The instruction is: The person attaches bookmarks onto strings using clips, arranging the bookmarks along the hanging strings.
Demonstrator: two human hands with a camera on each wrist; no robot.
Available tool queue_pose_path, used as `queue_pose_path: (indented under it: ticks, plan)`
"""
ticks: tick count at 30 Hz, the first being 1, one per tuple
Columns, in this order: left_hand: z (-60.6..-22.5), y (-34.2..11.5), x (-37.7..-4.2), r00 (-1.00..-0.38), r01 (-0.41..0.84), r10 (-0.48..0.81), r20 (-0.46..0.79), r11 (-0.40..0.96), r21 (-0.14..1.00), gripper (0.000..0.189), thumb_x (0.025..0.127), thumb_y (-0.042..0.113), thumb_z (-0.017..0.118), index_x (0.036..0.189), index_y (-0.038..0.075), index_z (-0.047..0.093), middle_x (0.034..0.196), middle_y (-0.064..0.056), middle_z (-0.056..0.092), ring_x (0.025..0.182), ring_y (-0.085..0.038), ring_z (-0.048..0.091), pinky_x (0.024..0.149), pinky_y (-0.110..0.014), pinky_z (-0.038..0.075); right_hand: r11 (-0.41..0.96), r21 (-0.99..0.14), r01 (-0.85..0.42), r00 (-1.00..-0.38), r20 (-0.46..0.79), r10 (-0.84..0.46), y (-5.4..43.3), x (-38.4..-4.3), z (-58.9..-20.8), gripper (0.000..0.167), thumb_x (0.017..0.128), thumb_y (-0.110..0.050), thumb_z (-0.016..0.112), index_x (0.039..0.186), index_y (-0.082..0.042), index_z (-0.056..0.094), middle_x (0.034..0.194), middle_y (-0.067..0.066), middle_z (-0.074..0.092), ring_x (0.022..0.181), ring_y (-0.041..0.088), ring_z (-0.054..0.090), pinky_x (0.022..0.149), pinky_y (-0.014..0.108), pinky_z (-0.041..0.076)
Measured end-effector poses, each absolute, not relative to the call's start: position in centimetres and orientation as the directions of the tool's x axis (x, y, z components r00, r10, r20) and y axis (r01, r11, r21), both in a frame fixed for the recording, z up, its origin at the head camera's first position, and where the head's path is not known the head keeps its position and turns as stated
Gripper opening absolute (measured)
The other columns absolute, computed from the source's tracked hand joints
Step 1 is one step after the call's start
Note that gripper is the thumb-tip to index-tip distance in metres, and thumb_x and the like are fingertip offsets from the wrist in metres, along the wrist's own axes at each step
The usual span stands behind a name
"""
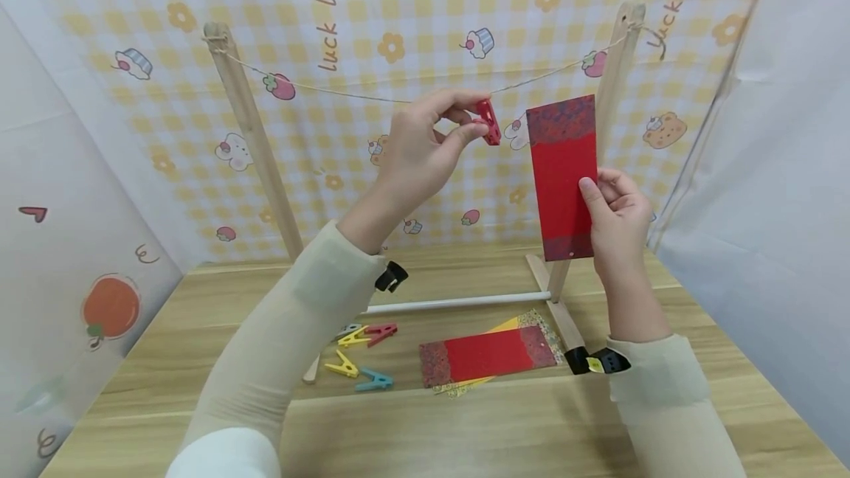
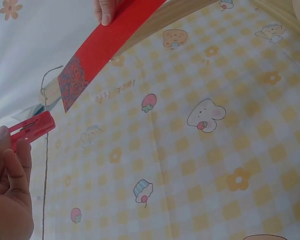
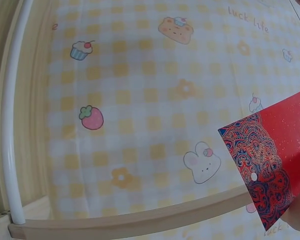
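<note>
Behind the table, a checked cloth is seen; on the string before it, no card is seen hung yet. Nearer the table's left edge, five pegs lie unused. A red peg is pinched by the left hand close to the string. Nearer the right edge, cards are piled; higher, a red card is held upright, unclipped, by the right hand.

At one o'clock, a slim, shiny red plastic clothespin; near three, a smooth rectangular red paper card; from ten to two, rough beige twine; at six, a smooth, pale-brown wood-grained tabletop.
</note>
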State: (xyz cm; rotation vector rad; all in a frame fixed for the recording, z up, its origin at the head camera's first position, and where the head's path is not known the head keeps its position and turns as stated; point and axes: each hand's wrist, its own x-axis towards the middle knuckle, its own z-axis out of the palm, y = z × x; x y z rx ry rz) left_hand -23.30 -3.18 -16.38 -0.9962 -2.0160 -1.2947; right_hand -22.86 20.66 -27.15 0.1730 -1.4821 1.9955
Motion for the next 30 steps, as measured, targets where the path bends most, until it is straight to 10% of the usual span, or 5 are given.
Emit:
queue_pose_path:
  ticks: [30]
  plan:
    - [-11.8, 0.9, -25.5, -0.564, 0.826, 0.170, 0.808, 0.098, 0.555, 0.021, 0.086, 0.004, 0.074, 0.106, -0.002, 0.072, 0.097, -0.014, 0.073, 0.081, -0.013, 0.065, 0.065, -0.021, 0.055, -0.208, -0.798, -0.566, -0.764, 0.414, 0.495, 21.1, -24.0, -25.0, 0.005, 0.091, -0.002, 0.069, 0.094, -0.006, 0.069, 0.083, 0.001, 0.075, 0.068, 0.012, 0.069, 0.058, 0.021, 0.058]
